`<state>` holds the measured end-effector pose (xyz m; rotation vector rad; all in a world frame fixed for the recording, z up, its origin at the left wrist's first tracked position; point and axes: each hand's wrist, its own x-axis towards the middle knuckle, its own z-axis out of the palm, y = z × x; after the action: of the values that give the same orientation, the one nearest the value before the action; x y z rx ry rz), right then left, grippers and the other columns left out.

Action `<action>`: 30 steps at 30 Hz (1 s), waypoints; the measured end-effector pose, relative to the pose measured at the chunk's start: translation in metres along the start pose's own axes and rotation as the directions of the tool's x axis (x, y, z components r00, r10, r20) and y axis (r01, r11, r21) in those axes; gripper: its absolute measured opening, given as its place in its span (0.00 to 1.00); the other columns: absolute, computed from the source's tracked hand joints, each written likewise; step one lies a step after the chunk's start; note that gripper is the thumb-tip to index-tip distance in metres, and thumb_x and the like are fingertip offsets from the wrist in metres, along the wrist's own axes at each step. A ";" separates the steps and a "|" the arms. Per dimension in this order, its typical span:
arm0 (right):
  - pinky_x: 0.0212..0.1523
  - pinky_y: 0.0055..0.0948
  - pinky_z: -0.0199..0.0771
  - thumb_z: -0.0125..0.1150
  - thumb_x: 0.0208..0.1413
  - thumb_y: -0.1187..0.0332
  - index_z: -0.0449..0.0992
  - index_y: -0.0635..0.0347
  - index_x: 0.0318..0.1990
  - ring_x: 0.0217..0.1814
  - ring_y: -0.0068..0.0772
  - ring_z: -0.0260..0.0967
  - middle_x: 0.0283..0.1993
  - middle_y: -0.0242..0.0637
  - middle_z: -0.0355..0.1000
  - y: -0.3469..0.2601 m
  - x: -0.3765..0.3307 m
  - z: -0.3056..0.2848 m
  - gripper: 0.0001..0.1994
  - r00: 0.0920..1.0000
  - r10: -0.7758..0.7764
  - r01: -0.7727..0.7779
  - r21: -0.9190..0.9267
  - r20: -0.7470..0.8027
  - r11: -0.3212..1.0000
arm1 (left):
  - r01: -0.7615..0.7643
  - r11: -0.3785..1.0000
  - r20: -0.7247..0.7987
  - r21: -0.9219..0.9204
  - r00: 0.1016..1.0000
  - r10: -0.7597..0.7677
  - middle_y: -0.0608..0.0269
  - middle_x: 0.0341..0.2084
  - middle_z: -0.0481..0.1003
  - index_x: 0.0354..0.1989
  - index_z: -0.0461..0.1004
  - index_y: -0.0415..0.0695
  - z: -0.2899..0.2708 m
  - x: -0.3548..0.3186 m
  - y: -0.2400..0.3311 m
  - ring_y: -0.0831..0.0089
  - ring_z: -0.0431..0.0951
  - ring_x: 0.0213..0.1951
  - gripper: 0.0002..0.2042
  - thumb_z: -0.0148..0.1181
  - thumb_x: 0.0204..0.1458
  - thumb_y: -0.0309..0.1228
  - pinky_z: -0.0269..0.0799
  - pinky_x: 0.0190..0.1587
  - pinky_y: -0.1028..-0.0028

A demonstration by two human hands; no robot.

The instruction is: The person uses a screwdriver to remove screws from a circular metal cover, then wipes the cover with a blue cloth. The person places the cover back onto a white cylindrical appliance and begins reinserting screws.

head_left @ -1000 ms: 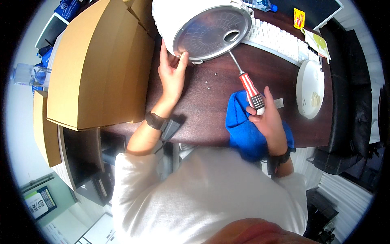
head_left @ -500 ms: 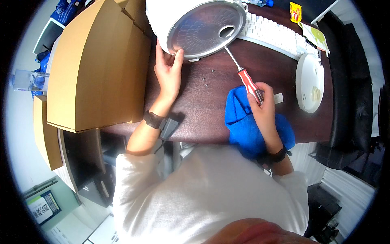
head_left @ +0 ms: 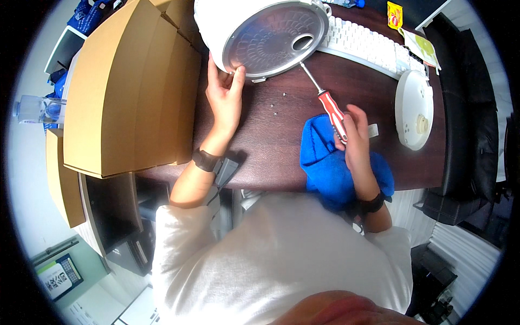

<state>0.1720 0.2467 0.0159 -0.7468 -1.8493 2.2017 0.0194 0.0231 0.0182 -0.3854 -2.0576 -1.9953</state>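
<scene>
A white rounded appliance (head_left: 210, 26) lies tipped over, its round grey metal face (head_left: 265, 46) with an oval hole turned toward me. My left hand (head_left: 225, 97) grips its lower left edge, thumb on the rim. In my right hand (head_left: 355, 135) is a screwdriver (head_left: 333, 116) with a red and white handle. Its tip meets the lower right rim of the metal face; I cannot make out a screw there. Three small screws (head_left: 275, 114) lie on the table between my hands. A blue cloth (head_left: 325, 168) is under my right hand and wrist.
Brown cardboard boxes (head_left: 130, 92) stand along the left of the dark wood table (head_left: 254, 146). A white keyboard (head_left: 363, 46) is behind the screwdriver. At the right lies a round white cover (head_left: 409, 111), with a yellow packet (head_left: 394, 16) farther back.
My right fingers have shifted and loosened on the screwdriver handle, which looks slightly turned. The tip stays at the rim. My left hand and the appliance hold still.
</scene>
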 end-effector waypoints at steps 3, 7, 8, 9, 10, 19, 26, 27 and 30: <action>0.25 0.17 0.65 0.58 0.55 0.69 0.58 0.59 0.57 0.33 0.20 0.64 0.43 0.37 0.62 0.009 0.004 -0.004 0.23 0.947 -0.310 0.272 -0.307 -0.083 0.912 | 0.036 0.998 -0.005 -0.043 0.999 -0.036 0.56 0.44 0.73 0.65 0.48 0.39 -0.002 0.000 -0.003 0.76 0.73 0.45 0.31 0.56 0.55 0.25 0.70 0.48 0.75; 0.37 0.23 0.68 0.62 0.51 0.70 0.61 0.61 0.56 0.39 0.24 0.66 0.46 0.39 0.65 0.021 0.010 -0.014 0.24 0.924 -0.380 0.333 -0.412 -0.035 0.848 | 0.032 0.996 -0.003 -0.080 0.999 -0.032 0.56 0.45 0.73 0.65 0.48 0.39 0.000 0.001 -0.001 0.75 0.73 0.46 0.31 0.55 0.55 0.24 0.69 0.49 0.75; 0.37 0.23 0.69 0.61 0.52 0.70 0.63 0.61 0.55 0.40 0.25 0.67 0.45 0.39 0.66 0.025 0.012 -0.017 0.23 0.929 -0.368 0.326 -0.425 -0.019 0.845 | 0.028 0.996 0.000 -0.081 1.000 -0.029 0.56 0.45 0.72 0.65 0.48 0.39 0.000 0.000 -0.003 0.75 0.73 0.46 0.31 0.55 0.55 0.24 0.69 0.50 0.75; 0.38 0.24 0.69 0.59 0.54 0.70 0.64 0.62 0.54 0.40 0.25 0.67 0.44 0.39 0.67 0.020 0.011 -0.014 0.20 0.950 -0.312 0.278 -0.405 -0.021 0.871 | 0.025 0.996 0.001 -0.080 1.000 -0.025 0.55 0.45 0.72 0.65 0.48 0.39 0.000 0.001 -0.003 0.75 0.72 0.47 0.31 0.55 0.55 0.24 0.69 0.50 0.75; 0.38 0.24 0.69 0.58 0.55 0.70 0.65 0.62 0.53 0.39 0.25 0.68 0.43 0.40 0.69 0.013 0.008 -0.010 0.18 0.967 -0.255 0.228 -0.384 -0.021 0.895 | 0.020 0.997 0.002 -0.076 1.000 -0.020 0.55 0.46 0.72 0.65 0.47 0.39 0.000 0.001 -0.003 0.75 0.72 0.47 0.31 0.55 0.55 0.24 0.69 0.50 0.75; 0.38 0.28 0.69 0.55 0.56 0.71 0.65 0.63 0.53 0.37 0.31 0.68 0.40 0.43 0.69 0.008 0.001 -0.004 0.17 0.953 -0.297 0.292 -0.419 0.056 0.860 | 0.028 0.998 0.002 -0.055 1.000 -0.028 0.55 0.45 0.72 0.66 0.47 0.39 0.000 0.000 0.000 0.74 0.73 0.46 0.31 0.55 0.55 0.25 0.69 0.49 0.75; 0.44 0.33 0.67 0.64 0.46 0.73 0.65 0.63 0.52 0.43 0.38 0.64 0.42 0.44 0.62 0.007 0.001 -0.002 0.24 0.884 -0.438 0.441 -0.610 0.166 0.658 | 0.031 0.998 0.004 -0.052 1.000 -0.031 0.55 0.44 0.73 0.66 0.46 0.38 0.000 0.001 -0.001 0.74 0.73 0.45 0.32 0.56 0.55 0.25 0.70 0.49 0.75; 0.45 0.33 0.67 0.65 0.46 0.73 0.65 0.63 0.52 0.43 0.39 0.64 0.42 0.44 0.63 0.005 0.001 -0.001 0.24 0.891 -0.421 0.427 -0.621 0.168 0.657 | 0.020 0.999 0.001 -0.051 1.000 -0.020 0.55 0.44 0.73 0.66 0.46 0.38 0.000 0.001 -0.001 0.74 0.73 0.45 0.32 0.56 0.55 0.25 0.70 0.49 0.75; 0.45 0.33 0.67 0.64 0.48 0.70 0.66 0.64 0.51 0.45 0.40 0.66 0.44 0.46 0.66 0.008 0.003 -0.002 0.22 0.894 -0.418 0.423 -0.613 0.163 0.667 | 0.009 0.999 0.000 -0.051 1.000 -0.009 0.55 0.44 0.73 0.66 0.46 0.38 0.000 0.001 -0.002 0.74 0.73 0.45 0.33 0.56 0.55 0.24 0.70 0.49 0.75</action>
<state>0.1718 0.2478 0.0076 -0.3185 -2.4927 1.2753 0.0173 0.0228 0.0169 -0.3864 -2.0155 -2.0564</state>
